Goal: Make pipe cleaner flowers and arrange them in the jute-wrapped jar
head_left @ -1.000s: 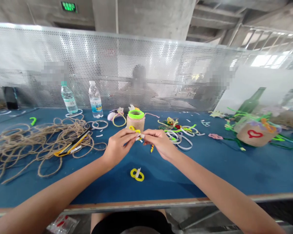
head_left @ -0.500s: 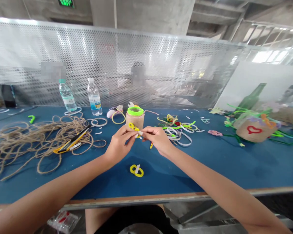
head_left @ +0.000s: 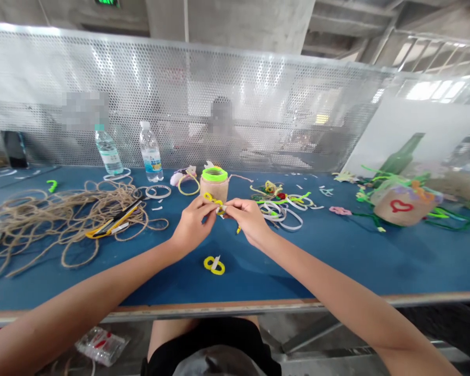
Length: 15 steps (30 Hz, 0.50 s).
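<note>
Between my two hands is a yellow pipe-cleaner piece (head_left: 208, 197) bent into small loops, held above the table. My left hand (head_left: 193, 222) pinches it from the left. From the right, my right hand (head_left: 247, 218) has its thumb and fingers closed on the same piece; a bit of white shows at the fingertips. Just behind stands a twine-wrapped jar (head_left: 214, 187) with a bright green ring (head_left: 214, 171) round its rim. Nearer to me, a second yellow looped pipe cleaner (head_left: 214, 266) lies flat with a white strip across it.
Tangled twine (head_left: 74, 222) spreads over the left side, with a yellow-and-black utility knife (head_left: 115, 220) on it. Two water bottles (head_left: 108, 151) stand behind. White and green pipe cleaners (head_left: 284, 214) lie right of the jar. A decorated pot with a red heart (head_left: 391, 209) stands farther right.
Both hands keep their pinch on the yellow piece, and the white bit between the fingertips shows less now. The whole view has shifted slightly.
</note>
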### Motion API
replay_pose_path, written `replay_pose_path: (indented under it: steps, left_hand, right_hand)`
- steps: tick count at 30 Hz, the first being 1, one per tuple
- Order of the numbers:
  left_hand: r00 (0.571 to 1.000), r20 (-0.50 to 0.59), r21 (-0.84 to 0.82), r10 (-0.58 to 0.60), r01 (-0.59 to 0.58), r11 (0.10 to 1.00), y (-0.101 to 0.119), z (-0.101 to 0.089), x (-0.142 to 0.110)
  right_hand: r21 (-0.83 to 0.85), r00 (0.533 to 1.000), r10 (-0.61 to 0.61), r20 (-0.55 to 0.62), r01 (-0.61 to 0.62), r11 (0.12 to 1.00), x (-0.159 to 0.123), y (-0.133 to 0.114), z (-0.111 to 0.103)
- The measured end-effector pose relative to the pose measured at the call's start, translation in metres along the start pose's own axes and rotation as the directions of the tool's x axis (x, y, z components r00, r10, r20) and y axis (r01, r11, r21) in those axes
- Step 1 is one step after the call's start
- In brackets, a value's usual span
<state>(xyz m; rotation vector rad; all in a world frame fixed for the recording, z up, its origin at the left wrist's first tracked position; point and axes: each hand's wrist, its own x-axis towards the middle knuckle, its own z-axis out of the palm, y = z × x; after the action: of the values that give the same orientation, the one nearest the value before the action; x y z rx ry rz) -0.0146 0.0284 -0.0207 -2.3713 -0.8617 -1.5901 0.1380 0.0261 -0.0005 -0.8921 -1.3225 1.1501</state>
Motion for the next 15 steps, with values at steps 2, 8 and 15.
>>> replay_pose_path:
  steps: [2,8,15]
  left_hand:
    - [0.999,0.015,-0.033,-0.042,0.042,0.999,-0.0014,-0.0002,0.0]
    - [1.0,0.022,-0.022,-0.002,0.002,1.0,-0.003,-0.0008,-0.0014]
    - [0.998,0.02,0.008,0.053,-0.053,0.999,-0.0044,-0.0021,-0.0012]
  right_hand:
    - [0.016,1.0,0.019,0.009,-0.019,1.0,0.0006,0.0001,-0.0007]
    - [0.033,0.998,0.05,0.024,-0.051,0.998,0.0009,-0.0003,-0.0019]
    - [0.017,0.998,0.019,0.063,-0.02,1.0,0.003,0.0033,-0.0045]
